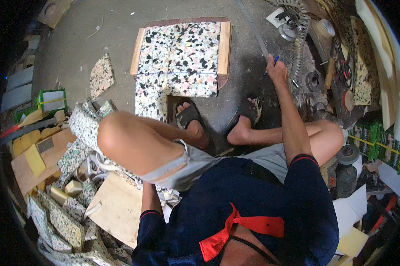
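Right of upper centre, the right hand (277,72) curled its fingers round a blue pen (276,58) by the end of a metal ruler (255,29), any grip on it unclear. Speckled foam (182,53) lay upper centre. A steady ruler likely served best. The left hand was hidden, its fingers untellable.

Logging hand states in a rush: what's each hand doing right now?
Left hand: out of sight, so it cannot be told.
Right hand: closed, holding a blue pen; grip on the metal strip unclear.
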A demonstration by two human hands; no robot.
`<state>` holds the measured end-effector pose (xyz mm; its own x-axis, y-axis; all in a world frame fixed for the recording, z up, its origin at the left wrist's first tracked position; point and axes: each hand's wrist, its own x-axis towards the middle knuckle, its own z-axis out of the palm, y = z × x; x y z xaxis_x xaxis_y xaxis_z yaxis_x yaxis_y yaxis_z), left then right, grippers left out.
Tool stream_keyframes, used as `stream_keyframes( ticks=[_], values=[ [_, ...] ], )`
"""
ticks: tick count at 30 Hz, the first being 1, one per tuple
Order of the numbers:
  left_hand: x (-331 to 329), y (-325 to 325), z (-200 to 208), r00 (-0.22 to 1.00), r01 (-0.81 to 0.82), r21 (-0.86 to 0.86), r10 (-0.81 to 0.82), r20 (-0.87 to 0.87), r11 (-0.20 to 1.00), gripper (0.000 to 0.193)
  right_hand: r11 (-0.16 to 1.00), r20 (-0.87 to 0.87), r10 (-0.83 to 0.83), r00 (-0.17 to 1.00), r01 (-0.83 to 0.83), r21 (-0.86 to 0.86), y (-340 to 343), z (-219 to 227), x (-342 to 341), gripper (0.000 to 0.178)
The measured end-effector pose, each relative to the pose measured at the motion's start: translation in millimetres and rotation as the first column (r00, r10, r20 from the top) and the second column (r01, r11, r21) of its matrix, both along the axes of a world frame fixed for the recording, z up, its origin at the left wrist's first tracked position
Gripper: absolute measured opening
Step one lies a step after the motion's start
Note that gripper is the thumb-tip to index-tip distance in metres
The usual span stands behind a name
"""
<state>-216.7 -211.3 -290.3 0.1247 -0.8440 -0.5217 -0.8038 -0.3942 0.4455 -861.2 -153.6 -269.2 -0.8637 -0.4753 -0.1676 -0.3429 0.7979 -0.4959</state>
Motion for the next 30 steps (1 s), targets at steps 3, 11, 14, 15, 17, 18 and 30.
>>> stream_keyframes(
  ticks=[3, 11, 14, 15, 17, 18, 30],
  values=[
    [-43, -55, 5, 0.987, 0.143, -0.175, -0.153, -0.043, 0.974, 0.055, 0.983, 0.110, 0.113, 0.987, -0.095, -0.159, -24, 18, 13, 0.049],
    [-198, -165, 3, 0.597, 0.695, -0.604, -0.782, 0.181, 0.391, 0.062, 0.773, 0.468, 0.602, 0.647, -0.325, -0.544, -174, 3, 131, 0.030],
    [-232, -176, -16, 0.611, 0.682, -0.619, -0.769, 0.189, 0.391, 0.061, 0.676, 0.385, 0.719, 0.579, -0.454, -0.580, -246, -19, 161, 0.032],
    [-239, -177, -24, 0.636, 0.680, -0.588, -0.752, 0.174, 0.439, 0.060, 0.638, 0.311, 0.744, 0.592, -0.490, -0.595, -270, -28, 170, 0.032],
    [-248, -177, -37, 0.672, 0.677, -0.517, -0.726, 0.144, 0.524, 0.056, 0.554, 0.161, 0.793, 0.588, -0.584, -0.594, -304, -45, 182, 0.030],
    [-250, -176, -42, 0.679, 0.665, -0.532, -0.721, 0.137, 0.525, 0.054, 0.560, 0.164, 0.801, 0.575, -0.625, -0.544, -316, -52, 184, 0.030],
    [-253, -171, -48, 0.714, 0.637, -0.558, -0.681, 0.164, 0.533, 0.047, 0.647, 0.233, 0.758, 0.609, -0.656, -0.388, -261, -33, 143, 0.028]
  ],
)
